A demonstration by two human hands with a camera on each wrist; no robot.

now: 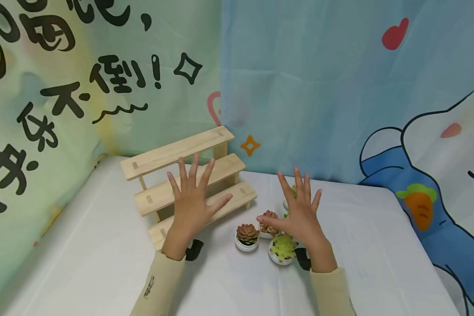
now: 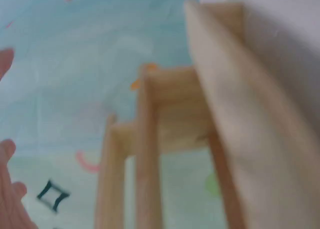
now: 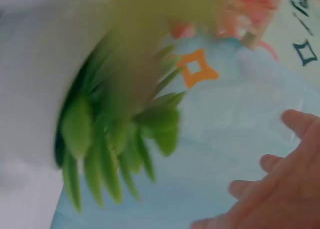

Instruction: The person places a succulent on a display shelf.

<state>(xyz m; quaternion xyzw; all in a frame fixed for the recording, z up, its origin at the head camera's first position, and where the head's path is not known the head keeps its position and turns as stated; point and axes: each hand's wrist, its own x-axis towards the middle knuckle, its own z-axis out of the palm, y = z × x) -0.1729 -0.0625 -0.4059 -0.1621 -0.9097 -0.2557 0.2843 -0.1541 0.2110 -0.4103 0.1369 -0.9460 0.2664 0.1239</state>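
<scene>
Left hand [image 1: 190,206]: held flat above the table [image 1: 102,263], all five fingers straight and spread wide, gripping nothing. It hovered in front of the wooden stepped shelf [image 1: 183,180], its fingertips overlapping the middle and lowest steps in the head view; whether it touched the wood could not be told.

Right hand [image 1: 300,210]: likewise flat, fingers straight and fanned apart, holding nothing. It hung over the cluster of small potted succulents, hiding part of it.

Wooden stepped shelf: three pale plank tiers, standing toward the table's far left corner, its steps bare. The left wrist view showed its legs and underside [image 2: 165,134] from close by, blurred.

Brown succulent [image 1: 247,236]: in a white round pot, near the middle of the table, just left of the right hand.

Reddish succulent [image 1: 269,221]: white pot, just behind the brown one, beneath the right thumb.

Yellow-green succulent [image 1: 283,248]: white pot, nearest the front edge, just below the right palm.

Green succulent [image 1: 292,193]: mostly hidden behind the right fingers; its leaves [image 3: 120,139] filled the right wrist view, blurred.

Table: covered with a white cloth, backed by printed fabric hangings [image 1: 339,87].
</scene>
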